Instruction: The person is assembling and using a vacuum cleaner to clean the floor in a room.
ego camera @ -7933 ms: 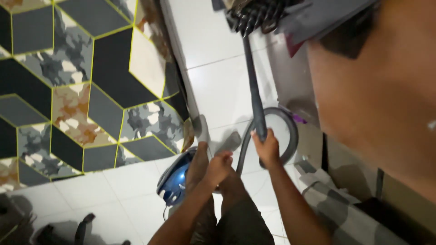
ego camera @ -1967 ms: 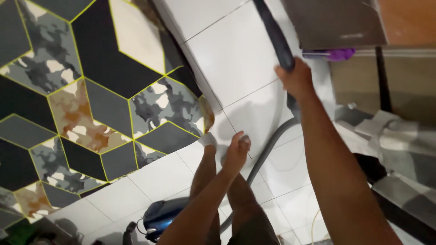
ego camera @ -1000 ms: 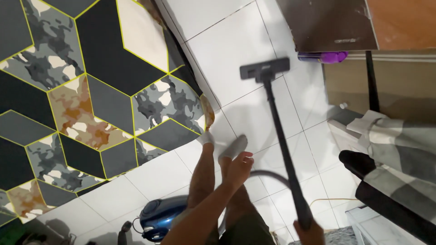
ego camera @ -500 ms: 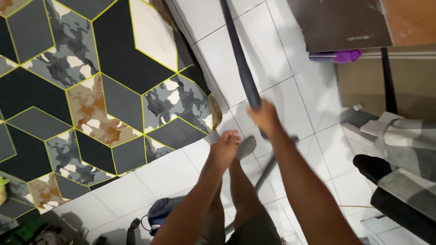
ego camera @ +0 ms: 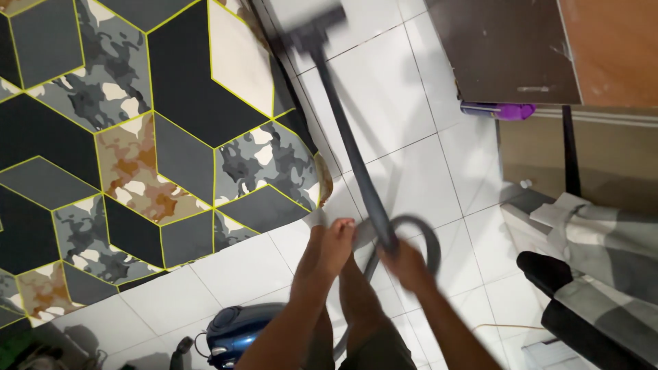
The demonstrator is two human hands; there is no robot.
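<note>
**One Hand on the Wand, Nozzle at the Rug's Edge**

My right hand (ego camera: 409,264) is wrapped tight around the lower end of the vacuum wand (ego camera: 349,147), fingers closed on the dark tube just where the grey hose (ego camera: 423,229) loops off behind it; the hand shows blurred. My left hand (ego camera: 334,241) hangs loose in front of my legs, fingers gently curled together, gripping nothing and touching nothing. From my right fist the wand runs up and away across the white tiled floor (ego camera: 404,103) to the floor nozzle (ego camera: 312,26), which is blurred and sits at the top of the view, right beside the border of the patterned rug (ego camera: 137,123). The rug, in black, grey and camouflage cubes outlined in yellow, covers the floor to my left. The blue vacuum canister (ego camera: 236,329) rests on the tiles close behind my legs, near the rug's lower corner. To my right stands a dark cabinet panel (ego camera: 507,48) with a purple object (ego camera: 510,110) at its base, and a checked cloth (ego camera: 603,240) lies draped lower right.
</note>
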